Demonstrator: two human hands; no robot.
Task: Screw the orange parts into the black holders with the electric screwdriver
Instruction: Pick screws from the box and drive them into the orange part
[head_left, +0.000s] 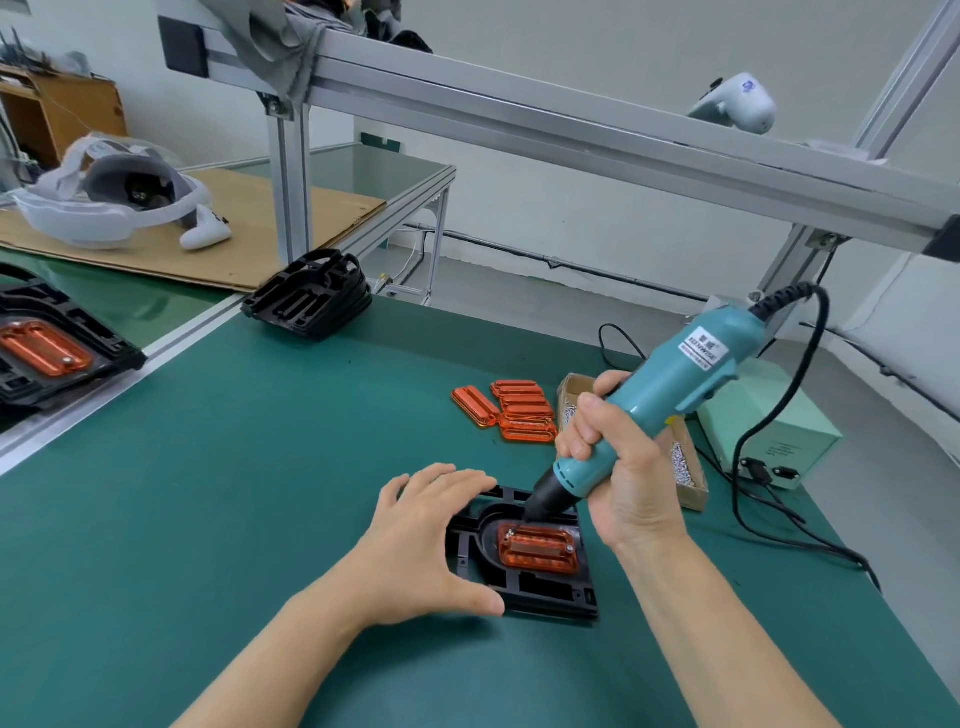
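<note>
At the far left edge of the frame a finished black holder (49, 358) lay on the neighbouring bench with an orange part (44, 347) already seated in it. Above it, in the upper left, a white headset (111, 195) and a white controller (205, 233) rested on a sheet of cardboard (291, 228). Right of these, just left of the upper middle, a stack of empty black holders (311, 296) sat at the far edge of the green mat (208, 493).

Low in the middle of the frame, the left hand (426, 545) lay spread wide, fingers straight. Its fingers rested on the far left corner of the black holder being worked on (524, 582) and its thumb lay at the holder's near edge. That holder lay flat on the mat with an orange part (540, 548) seated in its recess; a screw showed at the part's right end.

The tip of the electric screwdriver (670, 389) met the left end of that orange part, with the tool slanting up toward the right. The right hand (618, 462) gripped the teal body of the tool, fingers curled round it.

Behind the hands, right of centre, loose orange parts (511, 410) lay in a small pile on the mat, just beside a cardboard box of screws (685, 467). Further right stood a pale green power box (774, 431), and the tool's black cable (779, 405) looped down beside it.
</note>
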